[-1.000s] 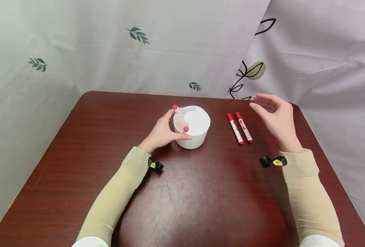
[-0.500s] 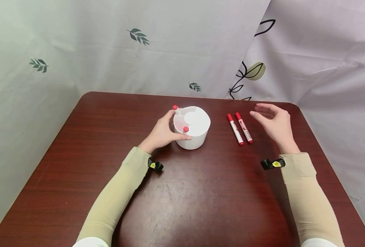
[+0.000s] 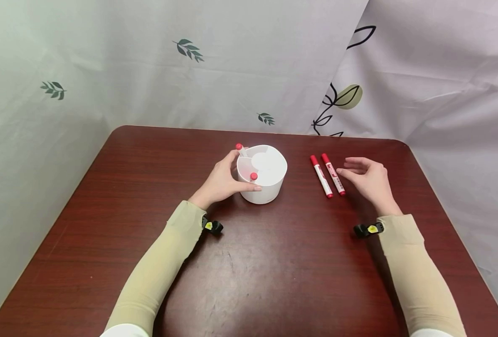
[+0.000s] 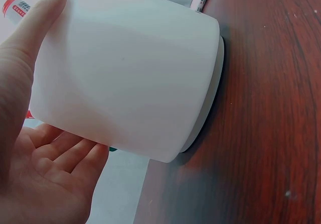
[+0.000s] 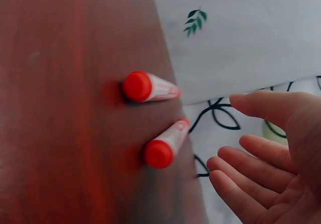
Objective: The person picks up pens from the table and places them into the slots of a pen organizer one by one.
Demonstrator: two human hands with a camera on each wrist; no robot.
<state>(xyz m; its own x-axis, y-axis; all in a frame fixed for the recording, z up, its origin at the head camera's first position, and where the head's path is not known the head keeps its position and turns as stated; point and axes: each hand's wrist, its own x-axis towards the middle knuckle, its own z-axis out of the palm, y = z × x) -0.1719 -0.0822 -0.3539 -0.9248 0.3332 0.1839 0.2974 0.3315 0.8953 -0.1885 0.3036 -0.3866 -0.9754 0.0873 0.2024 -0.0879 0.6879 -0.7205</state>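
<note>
My left hand (image 3: 220, 183) holds a round white desk organizer (image 3: 267, 193) from its left side, thumb along the front and fingers behind. Two red-capped markers stand in its compartments, a rear marker (image 3: 240, 148) and a front marker (image 3: 254, 176). In the left wrist view the organizer's wall (image 4: 130, 73) lies between thumb and fingers. Right of it, a left marker (image 3: 321, 176) and a right marker (image 3: 333, 175), white with red ends, lie side by side on the table. My right hand (image 3: 368, 181) hovers just right of them, thumb and fingers apart, holding nothing.
Everything stands on a dark red-brown wooden table (image 3: 274, 262) with rounded far corners. A pale curtain (image 3: 147, 84) with leaf prints hangs along its back and sides. Each wrist wears a small black camera.
My right hand has come down and toward me, a little to the left, closer to the two lying markers. The left hand and the organizer have stayed put.
</note>
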